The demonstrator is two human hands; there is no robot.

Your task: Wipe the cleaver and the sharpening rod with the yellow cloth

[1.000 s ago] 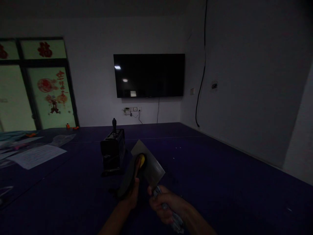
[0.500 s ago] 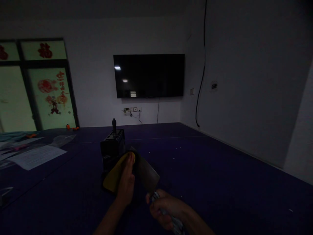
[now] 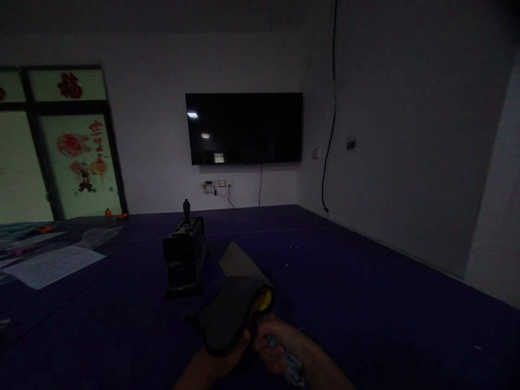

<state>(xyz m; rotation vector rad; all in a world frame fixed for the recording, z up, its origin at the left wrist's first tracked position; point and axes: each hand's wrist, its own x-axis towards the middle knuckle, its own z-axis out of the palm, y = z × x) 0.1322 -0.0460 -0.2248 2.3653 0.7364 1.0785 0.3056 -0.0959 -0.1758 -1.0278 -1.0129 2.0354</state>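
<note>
Left hand (image 3: pixel 231 362) shifted right, seemingly under cloth (image 3: pixel 227 314)

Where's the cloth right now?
Head view, lower middle: the grey-and-yellow cloth is in the left hand, covering part of the metal blade in the right hand, right of the black box.

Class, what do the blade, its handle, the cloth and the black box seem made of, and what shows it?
Blade: probably metal, smooth and dull; a flat grey sheet.
Handle: perhaps plastic, finish unclear; mottled grey, too dark to be sure.
Cloth: fabric, matte; it curves softly, grey with a yellow patch showing.
Black box: plastic or painted metal, somewhat glossy; faint highlights.
</note>
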